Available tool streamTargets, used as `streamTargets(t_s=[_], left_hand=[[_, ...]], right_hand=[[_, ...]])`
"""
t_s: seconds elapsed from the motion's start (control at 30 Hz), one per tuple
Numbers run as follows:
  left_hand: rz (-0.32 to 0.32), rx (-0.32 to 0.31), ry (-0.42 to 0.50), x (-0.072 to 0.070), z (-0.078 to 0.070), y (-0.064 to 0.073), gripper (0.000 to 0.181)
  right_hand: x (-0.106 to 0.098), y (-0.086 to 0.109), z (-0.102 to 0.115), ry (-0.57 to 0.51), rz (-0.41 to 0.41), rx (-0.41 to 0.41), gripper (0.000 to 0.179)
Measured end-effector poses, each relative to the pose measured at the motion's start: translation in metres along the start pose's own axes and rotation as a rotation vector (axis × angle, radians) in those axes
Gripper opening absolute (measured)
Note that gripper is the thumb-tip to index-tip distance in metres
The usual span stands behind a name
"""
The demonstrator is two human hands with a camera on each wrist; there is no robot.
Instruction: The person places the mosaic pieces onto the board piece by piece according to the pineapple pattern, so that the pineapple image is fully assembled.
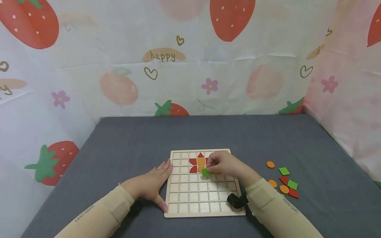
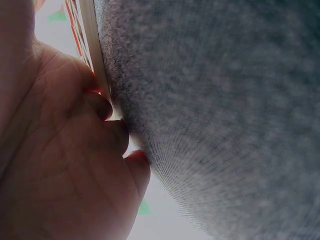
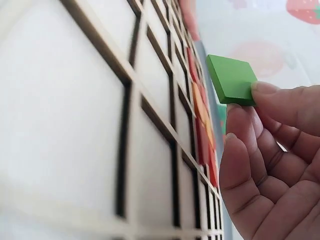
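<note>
A wooden grid board [image 1: 205, 216] lies on the table, its cells outlined by raised strips. Near its far side sit a red triangle [image 1: 200, 155], an orange square [image 1: 201, 161], red quarter-round pieces [image 1: 193, 161] and an orange disc [image 1: 201, 169]. My right hand [image 1: 227, 165] pinches a green square tile [image 3: 231, 79] between thumb and fingertips, just above the board below the orange disc. That hand covers part of the board's right side. My left hand [image 1: 151, 185] rests with spread, straight fingers against the board's left edge.
To the right of the board lie loose pieces: orange discs [image 1: 270, 164], green squares [image 1: 284, 171] and red pieces [image 1: 293, 193], some partly behind the right sleeve. A black wrist camera [image 1: 235, 201] hangs over the board's near right corner. Grey cloth [image 1: 143, 138] covers the table.
</note>
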State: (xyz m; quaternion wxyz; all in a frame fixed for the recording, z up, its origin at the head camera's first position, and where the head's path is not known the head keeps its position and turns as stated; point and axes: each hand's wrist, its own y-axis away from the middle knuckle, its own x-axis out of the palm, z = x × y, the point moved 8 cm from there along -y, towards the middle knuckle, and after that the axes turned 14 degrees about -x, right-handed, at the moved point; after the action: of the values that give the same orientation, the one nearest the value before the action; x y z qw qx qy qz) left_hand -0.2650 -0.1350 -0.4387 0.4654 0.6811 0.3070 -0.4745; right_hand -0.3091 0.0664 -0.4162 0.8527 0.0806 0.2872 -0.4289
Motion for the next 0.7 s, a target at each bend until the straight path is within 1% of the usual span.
streamTargets(t_s=[0.23,0.33,0.4,0.57,0.7], left_hand=[[0.001,0.0,-0.001,0.0,0.0,0.0,0.141],[0.003,-0.003,-0.001,0.0,-0.001,0.0,0.141],[0.003,-0.006,-0.003,0.0,-0.001,0.0,0.141],[0.001,-0.011,-0.004,0.002,0.0,-0.001,0.141],[-0.001,-0.01,-0.001,0.003,0.0,-0.001,0.141]], right_hand=[[0.015,-0.005,-0.004,-0.049,0.012,0.037,0.009],[0.016,-0.005,-0.004,-0.031,0.007,0.05,0.01],[0.016,-0.005,-0.003,0.007,0.007,0.058,0.011],[0.016,-0.006,-0.001,0.148,0.015,0.057,0.014],[0.016,-0.008,0.001,0.221,0.01,0.047,0.016]])
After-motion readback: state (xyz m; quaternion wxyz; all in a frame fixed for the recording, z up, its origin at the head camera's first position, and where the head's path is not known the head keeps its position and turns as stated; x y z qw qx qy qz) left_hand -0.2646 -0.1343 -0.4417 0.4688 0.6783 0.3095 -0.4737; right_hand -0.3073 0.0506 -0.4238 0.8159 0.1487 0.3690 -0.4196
